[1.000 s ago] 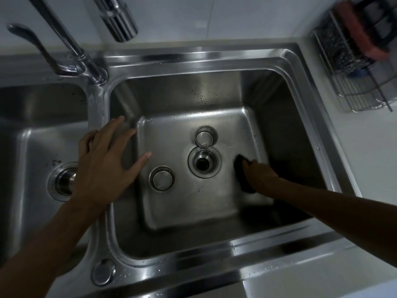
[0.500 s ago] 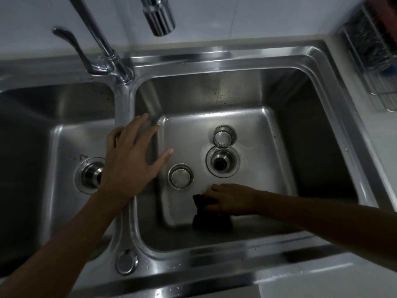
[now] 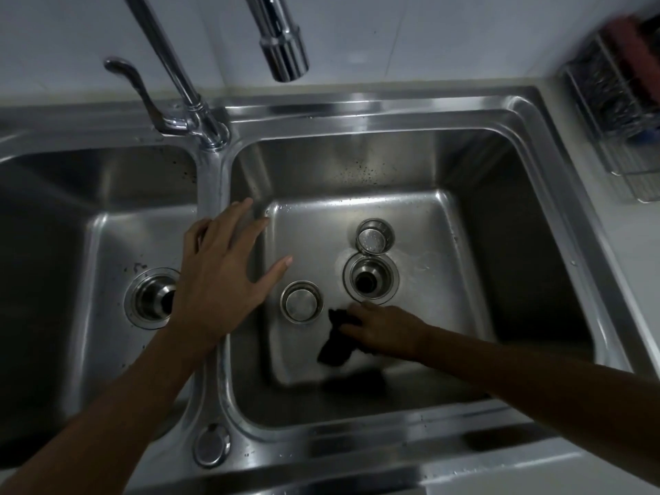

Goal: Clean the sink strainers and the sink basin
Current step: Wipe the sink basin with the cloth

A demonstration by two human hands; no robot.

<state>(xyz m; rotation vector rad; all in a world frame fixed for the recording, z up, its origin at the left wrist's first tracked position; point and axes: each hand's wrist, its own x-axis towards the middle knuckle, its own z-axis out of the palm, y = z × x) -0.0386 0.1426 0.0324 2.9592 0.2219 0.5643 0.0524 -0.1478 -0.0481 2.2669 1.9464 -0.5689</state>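
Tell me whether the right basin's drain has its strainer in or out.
Out: the drain shows a bare dark hole, and a strainer sits loose beside it.

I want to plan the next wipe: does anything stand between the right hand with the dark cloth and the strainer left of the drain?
Nothing visible does. The strainer lies on the basin floor close beside the dark cloth held by the right hand, only bare steel between. The left hand is farther left.
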